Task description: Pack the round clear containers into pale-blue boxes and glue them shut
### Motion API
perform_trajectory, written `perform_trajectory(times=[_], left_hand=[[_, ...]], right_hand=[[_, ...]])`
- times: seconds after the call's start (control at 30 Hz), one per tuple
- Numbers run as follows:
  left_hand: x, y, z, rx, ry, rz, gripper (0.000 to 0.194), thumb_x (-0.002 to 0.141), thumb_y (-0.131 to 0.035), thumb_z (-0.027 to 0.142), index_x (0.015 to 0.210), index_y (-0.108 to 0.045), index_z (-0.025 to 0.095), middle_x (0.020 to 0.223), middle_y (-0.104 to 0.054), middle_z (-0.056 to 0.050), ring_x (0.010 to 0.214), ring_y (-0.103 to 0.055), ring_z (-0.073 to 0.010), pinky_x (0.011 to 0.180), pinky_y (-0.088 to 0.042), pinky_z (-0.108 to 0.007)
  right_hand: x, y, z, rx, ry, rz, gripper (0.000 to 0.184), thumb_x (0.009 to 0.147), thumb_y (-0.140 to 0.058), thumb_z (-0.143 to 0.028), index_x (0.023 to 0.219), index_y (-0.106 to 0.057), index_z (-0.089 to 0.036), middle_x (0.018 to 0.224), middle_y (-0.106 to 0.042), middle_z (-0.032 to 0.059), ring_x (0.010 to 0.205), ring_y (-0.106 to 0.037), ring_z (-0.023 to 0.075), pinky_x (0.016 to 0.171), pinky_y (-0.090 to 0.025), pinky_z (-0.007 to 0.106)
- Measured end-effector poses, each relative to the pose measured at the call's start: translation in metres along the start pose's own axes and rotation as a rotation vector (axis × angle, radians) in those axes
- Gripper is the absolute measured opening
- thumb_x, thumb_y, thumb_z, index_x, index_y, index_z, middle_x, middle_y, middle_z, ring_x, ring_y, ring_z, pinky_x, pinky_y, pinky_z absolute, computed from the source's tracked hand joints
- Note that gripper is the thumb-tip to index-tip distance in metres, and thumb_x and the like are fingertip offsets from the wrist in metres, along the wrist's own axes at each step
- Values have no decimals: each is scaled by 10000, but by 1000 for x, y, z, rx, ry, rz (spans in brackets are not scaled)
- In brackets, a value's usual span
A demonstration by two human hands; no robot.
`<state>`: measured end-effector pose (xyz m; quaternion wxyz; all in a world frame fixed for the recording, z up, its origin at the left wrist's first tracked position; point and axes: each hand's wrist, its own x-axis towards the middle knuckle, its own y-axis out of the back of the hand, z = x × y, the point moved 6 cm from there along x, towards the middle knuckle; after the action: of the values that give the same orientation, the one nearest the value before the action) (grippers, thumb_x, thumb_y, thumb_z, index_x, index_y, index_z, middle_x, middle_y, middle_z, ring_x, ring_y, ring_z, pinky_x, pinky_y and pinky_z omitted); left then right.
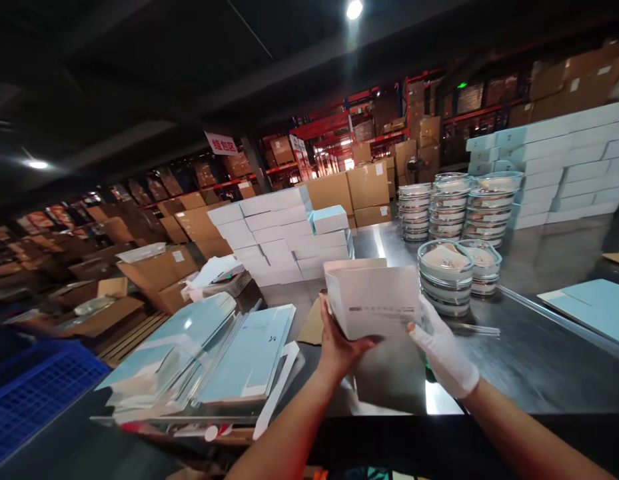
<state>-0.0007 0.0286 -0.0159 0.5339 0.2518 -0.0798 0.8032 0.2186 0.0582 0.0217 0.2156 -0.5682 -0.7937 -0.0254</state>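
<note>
From my distant seat, I had left hand [342, 350] and gloved right hand [446, 350] clamped on a seemingly half-formed white carton [376, 297] above the tabletop's [519, 367] near edge; finished-looking boxes [284, 233] stood stacked, blue sheets [249, 353] lay flat.

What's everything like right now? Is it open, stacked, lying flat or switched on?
White cardboard carton with printing: held in both hands, looks open on top
Bare left hand: gripping the carton's left side
White-gloved right hand: gripping its right side
Pale-blue cardboard pieces: piled flat
Round clear glass containers: stacked
White rectangular boxes: stacked
Round white ceiling lamp: on
</note>
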Motion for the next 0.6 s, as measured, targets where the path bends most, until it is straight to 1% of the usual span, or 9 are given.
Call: perform_trajectory(times=[0.07,0.13,0.23,0.27,0.33,0.43,0.5,0.57,0.6], left_hand=[[-1,2,-4,24,-53,-11,1765,465,-1016,717,1684,180,266,1506,-541,-240,1469,-512,-473,1274,-350,-627],[-4,6,2,52,-190,-42,1633,519,-998,717,1695,61,316,1597,-450,-241,1514,-454,-472,1277,-343,-624],[-7,12,24,79,-431,-102,1067,747,-892,682,1589,-345,323,1627,-418,-204,1540,-411,-452,1243,-382,-616],[-7,14,34,77,-492,-114,887,806,-860,654,1510,-449,304,1575,-473,-191,1499,-463,-436,1207,-424,-597],[-7,17,53,59,-586,-107,688,863,-828,608,1395,-546,276,1462,-557,-164,1386,-558,-392,1134,-487,-550],[-8,17,69,54,-601,-86,570,912,-781,589,1340,-612,252,1363,-589,-144,1260,-612,-341,1067,-527,-494],[-11,16,67,75,-547,-68,476,942,-745,574,1260,-673,227,1296,-602,-139,1220,-623,-331,1045,-538,-471],[-16,21,58,50,-499,5,494,926,-764,570,1258,-655,221,1323,-594,-149,1253,-620,-342,1051,-537,-468],[-20,25,52,15,-479,51,586,902,-789,581,1336,-601,233,1382,-576,-159,1294,-608,-350,1065,-532,-476]], right_hand=[[6,6,-11,-25,30,60,932,781,-829,-729,1550,-530,-296,1482,-683,139,1333,-676,332,1135,-568,505],[9,3,-19,-65,44,17,846,764,-829,-751,1445,-638,-288,1359,-753,115,1255,-714,328,1105,-589,487],[7,-10,-26,-94,31,-82,711,759,-776,-826,1169,-781,-244,1161,-807,108,1118,-750,344,1029,-624,484],[6,-13,-28,-88,20,-65,682,776,-748,-838,1087,-794,-232,1126,-809,113,1095,-750,349,1013,-624,487],[4,-17,-29,-68,10,47,631,809,-721,-814,996,-784,-215,1113,-805,125,1078,-742,353,991,-614,488],[4,-19,-25,-114,-7,212,489,822,-744,-658,999,-732,-202,1035,-796,114,996,-736,327,915,-604,463],[6,-22,-20,-173,22,275,418,807,-741,-528,1068,-690,-205,1016,-777,93,968,-724,299,892,-597,441],[9,-24,-19,-192,92,319,497,785,-713,-421,1227,-631,-208,1082,-759,87,1000,-713,275,913,-592,424],[10,-26,-18,-183,122,323,583,782,-691,-381,1328,-583,-209,1129,-750,88,1016,-710,262,919,-593,414]])
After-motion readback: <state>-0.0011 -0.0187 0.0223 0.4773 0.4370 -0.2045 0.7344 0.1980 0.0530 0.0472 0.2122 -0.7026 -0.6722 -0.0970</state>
